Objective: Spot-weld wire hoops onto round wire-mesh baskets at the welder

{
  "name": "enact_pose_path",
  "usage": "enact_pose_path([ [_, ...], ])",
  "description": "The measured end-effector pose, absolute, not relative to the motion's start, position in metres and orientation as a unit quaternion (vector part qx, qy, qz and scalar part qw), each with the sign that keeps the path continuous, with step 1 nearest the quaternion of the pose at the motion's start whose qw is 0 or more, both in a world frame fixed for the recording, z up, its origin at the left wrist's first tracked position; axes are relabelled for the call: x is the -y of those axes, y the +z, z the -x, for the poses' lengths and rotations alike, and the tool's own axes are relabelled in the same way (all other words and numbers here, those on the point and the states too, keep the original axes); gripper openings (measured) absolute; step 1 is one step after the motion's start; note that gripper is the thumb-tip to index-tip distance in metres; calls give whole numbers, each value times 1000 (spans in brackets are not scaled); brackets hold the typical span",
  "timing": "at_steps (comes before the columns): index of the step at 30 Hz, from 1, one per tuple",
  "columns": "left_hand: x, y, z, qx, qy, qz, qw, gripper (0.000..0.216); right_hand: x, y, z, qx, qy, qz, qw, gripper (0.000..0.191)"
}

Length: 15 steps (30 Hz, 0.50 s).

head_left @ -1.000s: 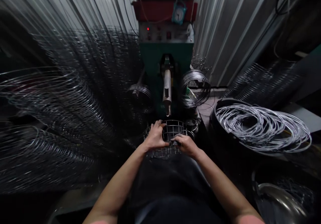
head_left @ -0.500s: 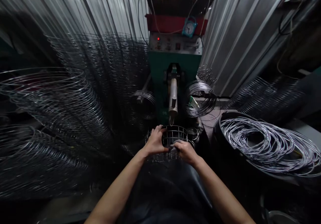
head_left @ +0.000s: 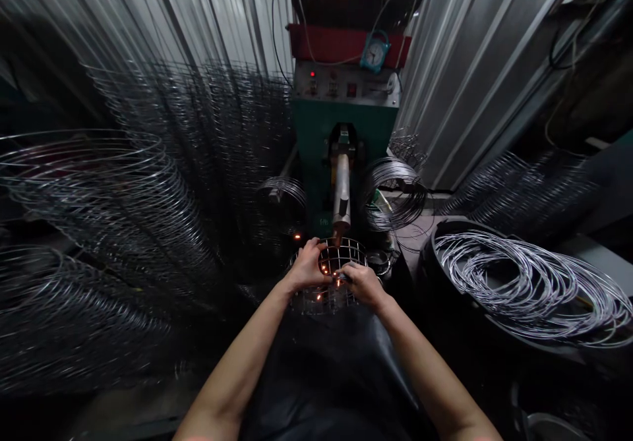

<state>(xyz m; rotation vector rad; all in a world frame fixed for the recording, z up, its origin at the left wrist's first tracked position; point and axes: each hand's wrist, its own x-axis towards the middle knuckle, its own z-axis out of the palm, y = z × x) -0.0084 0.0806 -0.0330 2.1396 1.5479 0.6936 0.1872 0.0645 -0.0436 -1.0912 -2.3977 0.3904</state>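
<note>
A round wire basket (head_left: 341,251) sits under the electrode arm (head_left: 341,190) of a green spot welding machine (head_left: 316,131). My left hand (head_left: 307,268) grips the basket's left side, fingers over the wire and thumb towards the middle. At the near right part of the rim, my right hand (head_left: 362,281) is closed, thumb and fingers pressed together on the wire. The electrode's tip reaches the far rim. Orange sparks (head_left: 338,283) glow around both hands, and one flies off to the left.
Tall stacks of wire frames (head_left: 148,190) stand on the left. Wire coils hang beside the machine, one of them a wire coil (head_left: 395,194) on its right. A black tub (head_left: 438,256) with loose wire rings stands to the right. A blue clock (head_left: 374,52) hangs above the control panel.
Sparks have appeared around the basket and my hands. Both hands and the basket have shifted slightly up, towards the machine, and the electrode's tip now looks lower and reddish.
</note>
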Motion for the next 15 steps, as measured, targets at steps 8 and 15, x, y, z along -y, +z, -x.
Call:
enact_pose_path([
  [8,-101,-28,6,-598,232,-744,186,87,-82,-42,-178,846,119,470,222,22],
  [15,-105,-23,6,-592,231,-750,182,90,-64,-53,-186,742,208,473,427,27],
])
